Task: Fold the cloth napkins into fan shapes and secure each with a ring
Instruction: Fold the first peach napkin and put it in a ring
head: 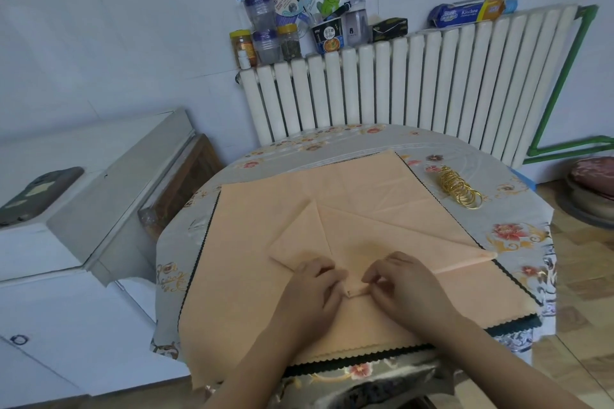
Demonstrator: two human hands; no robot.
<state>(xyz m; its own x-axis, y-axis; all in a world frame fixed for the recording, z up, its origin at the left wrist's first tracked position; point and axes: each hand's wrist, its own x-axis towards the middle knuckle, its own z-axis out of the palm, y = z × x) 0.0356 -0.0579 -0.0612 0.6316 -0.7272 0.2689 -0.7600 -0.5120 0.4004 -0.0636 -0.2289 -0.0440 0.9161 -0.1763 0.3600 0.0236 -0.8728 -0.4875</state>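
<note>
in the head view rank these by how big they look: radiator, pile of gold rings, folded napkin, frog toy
1. radiator
2. folded napkin, clearly smaller than the radiator though nearer the camera
3. gold rings
4. frog toy, smallest as it looks, but it sits farthest away, so its place below the rings is unsure

the peach-orange napkin (382, 232) is showing plain, no pattern, over a stack (265, 325) of the same peach cloth with dark green zigzag edging peeking out. the tablecloth (518, 236) is gleaming silver-grey with red flowers and gold scrolls. the rings (460, 191) are glinting shiny gold. the radiator (415, 86) is standing white beside a green pipe (561, 76).
</note>
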